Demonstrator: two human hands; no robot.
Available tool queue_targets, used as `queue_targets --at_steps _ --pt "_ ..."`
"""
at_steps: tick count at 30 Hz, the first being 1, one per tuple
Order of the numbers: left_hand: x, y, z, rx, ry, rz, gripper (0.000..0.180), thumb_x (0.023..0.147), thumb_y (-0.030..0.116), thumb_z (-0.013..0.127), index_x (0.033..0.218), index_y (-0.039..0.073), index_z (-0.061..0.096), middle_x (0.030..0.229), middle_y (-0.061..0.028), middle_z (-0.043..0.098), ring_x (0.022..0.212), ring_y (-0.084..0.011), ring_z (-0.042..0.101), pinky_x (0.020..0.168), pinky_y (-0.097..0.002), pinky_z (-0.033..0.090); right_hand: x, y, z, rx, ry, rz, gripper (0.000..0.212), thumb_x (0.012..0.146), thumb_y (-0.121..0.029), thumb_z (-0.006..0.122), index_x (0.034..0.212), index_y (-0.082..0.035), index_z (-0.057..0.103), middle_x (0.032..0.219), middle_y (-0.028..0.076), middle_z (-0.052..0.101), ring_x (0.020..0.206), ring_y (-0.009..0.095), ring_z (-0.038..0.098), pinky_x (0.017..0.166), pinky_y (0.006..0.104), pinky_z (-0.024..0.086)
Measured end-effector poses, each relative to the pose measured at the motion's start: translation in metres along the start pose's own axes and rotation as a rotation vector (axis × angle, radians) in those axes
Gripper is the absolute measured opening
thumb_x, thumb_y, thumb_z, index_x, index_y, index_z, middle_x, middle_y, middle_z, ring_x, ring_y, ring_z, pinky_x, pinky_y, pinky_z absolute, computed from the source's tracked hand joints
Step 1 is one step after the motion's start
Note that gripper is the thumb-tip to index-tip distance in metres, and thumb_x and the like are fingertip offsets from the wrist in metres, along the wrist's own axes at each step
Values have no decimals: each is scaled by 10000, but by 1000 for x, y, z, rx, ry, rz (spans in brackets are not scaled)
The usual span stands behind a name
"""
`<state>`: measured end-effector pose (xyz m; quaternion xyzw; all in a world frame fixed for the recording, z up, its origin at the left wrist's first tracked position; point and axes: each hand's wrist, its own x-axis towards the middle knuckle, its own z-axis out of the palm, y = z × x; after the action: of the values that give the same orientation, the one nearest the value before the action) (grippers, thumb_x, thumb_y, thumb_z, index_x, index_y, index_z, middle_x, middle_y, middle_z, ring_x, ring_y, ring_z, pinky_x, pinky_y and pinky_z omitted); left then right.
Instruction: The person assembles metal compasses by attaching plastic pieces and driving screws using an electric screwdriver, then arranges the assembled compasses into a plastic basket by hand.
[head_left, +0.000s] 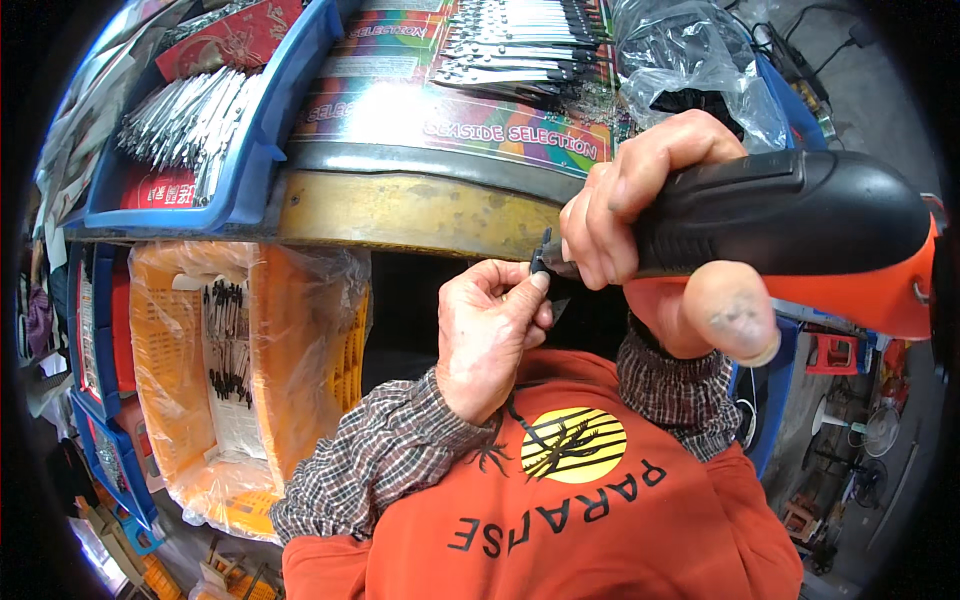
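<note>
Lying level, power screwdriver (790,215) in right hand (640,190) points leftward.

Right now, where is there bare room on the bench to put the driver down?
Little. The worn yellow bench edge, between the blue tray and the right hand holding the driver, is the one bare strip. Behind it metal parts and a plastic bag crowd the top. The left hand pinches a small part.

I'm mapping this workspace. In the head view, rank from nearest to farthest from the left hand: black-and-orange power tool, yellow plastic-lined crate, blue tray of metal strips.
1. Black-and-orange power tool: tip right at the left hand, from the right.
2. Yellow plastic-lined crate: lower left.
3. Blue tray of metal strips: upper left.
</note>
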<state>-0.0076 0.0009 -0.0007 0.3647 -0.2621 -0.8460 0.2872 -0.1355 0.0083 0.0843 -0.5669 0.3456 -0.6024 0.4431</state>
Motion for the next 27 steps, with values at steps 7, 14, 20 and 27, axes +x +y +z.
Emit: queue_targets --at_steps 7,14,20,27 --pt "0 -5 -3 3 -36 36 110 850 64 560 863 -35 515 635 -47 535 506 -61 460 418 -163 349 -11 -5 -5 15 39 72 666 627 -505 743 955 -9 444 628 60 509 527 158 515 537 302 446" --pt "-12 8 -9 501 -58 417 219 813 -42 543 1025 -40 489 775 -46 528 546 -63 499 447 -178 405 -1 -6 -42 96 -325 -283 685 596 -587 691 934 -46 442 630 30 520 531 147 526 563 302 456" --pt "14 58 -29 1211 224 1042 187 731 -38 575 911 10 558 755 -137 586 653 -269 582 602 -325 460 -22 -21 -23 -79 229 -157 599 687 -558 672 868 -47 416 597 16 458 495 122 482 539 286 434" --pt "55 91 -53 1682 406 1243 162 754 26 585 916 35 577 836 -116 574 757 -290 569 658 -366 454 -25 -20 -29 -40 328 -145 534 686 -470 710 848 -43 433 585 22 463 499 133 486 543 289 430"
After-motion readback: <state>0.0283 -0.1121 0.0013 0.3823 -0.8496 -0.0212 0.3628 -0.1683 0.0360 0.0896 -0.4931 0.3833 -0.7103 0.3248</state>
